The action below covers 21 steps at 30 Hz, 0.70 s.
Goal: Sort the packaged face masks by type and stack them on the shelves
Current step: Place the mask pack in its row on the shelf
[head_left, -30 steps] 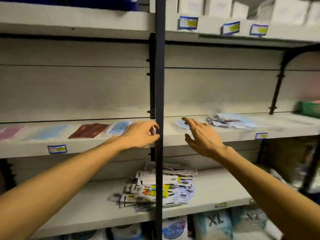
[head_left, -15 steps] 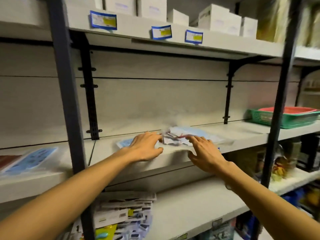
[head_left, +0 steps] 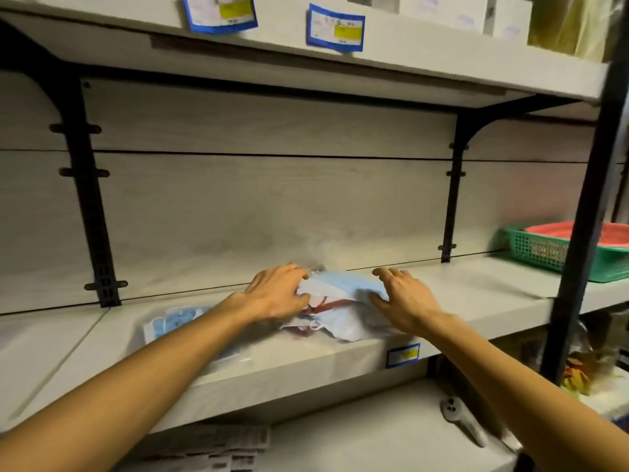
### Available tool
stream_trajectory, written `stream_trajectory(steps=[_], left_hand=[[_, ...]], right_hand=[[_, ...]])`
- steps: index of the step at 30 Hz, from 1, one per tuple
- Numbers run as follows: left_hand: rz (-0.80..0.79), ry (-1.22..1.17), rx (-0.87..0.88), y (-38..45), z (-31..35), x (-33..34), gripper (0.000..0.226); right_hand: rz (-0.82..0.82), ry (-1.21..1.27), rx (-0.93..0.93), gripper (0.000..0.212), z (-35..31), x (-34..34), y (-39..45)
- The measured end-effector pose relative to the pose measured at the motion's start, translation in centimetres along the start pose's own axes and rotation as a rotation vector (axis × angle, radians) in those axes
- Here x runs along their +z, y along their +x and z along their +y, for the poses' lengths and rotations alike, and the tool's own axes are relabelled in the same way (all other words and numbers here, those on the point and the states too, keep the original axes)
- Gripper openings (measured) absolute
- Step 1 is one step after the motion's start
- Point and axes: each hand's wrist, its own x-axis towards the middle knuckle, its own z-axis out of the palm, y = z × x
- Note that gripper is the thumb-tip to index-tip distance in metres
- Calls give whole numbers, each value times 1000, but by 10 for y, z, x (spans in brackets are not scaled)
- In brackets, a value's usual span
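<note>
Packaged masks (head_left: 337, 306) lying in a loose heap on the middle shelf (head_left: 459, 301), close to its front lip, light blue ones on top and a red one showing underneath. Left hand (head_left: 277, 294) at the heap's left side with its grip curled round the edge of the top blue pack; right hand (head_left: 405, 299) at the right side, fingers bent over the same pack and thumb tucked below, so both gripping it. Probably the gathering step: best to draw the blue packs together squarely, lift rather than drag, and keep thumbs under so the slippery wrappers do not fan out. Worth separating the red pack before stacking.

Second blue pack (head_left: 180, 323) lying flat just to the left, near the left forearm, a likely place for matching ones. Front lip close to the heap, so anything nudged forward could fall to the lower shelf (head_left: 374, 434). Bare shelf to the right up to the black upright (head_left: 578, 233); green basket (head_left: 544, 250) well apart beyond. Plenty of height under the upper shelf (head_left: 442, 66); bracket (head_left: 451, 199) set back against the wall.
</note>
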Motion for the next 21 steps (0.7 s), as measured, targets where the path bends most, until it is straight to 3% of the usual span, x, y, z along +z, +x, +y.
stream_trajectory(steps=[3, 6, 9, 12, 18, 21], left_hand=[[66, 37, -35, 17, 4, 8, 44], [96, 59, -77, 30, 6, 12, 42], [-13, 50, -48, 38, 5, 18, 38], [-121, 45, -42, 44, 3, 23, 48], [-223, 116, -73, 55, 7, 24, 80], [-210, 202, -53, 60, 13, 26, 84]], right_hand=[[-16, 56, 65, 62, 14, 6, 31], [-133, 94, 99, 70, 28, 17, 61], [-215, 202, 130, 80, 42, 30, 87], [-255, 351, 170, 86, 56, 39, 113], [-330, 746, 277, 53, 89, 54, 135], [-178, 916, 315, 37, 93, 64, 134]])
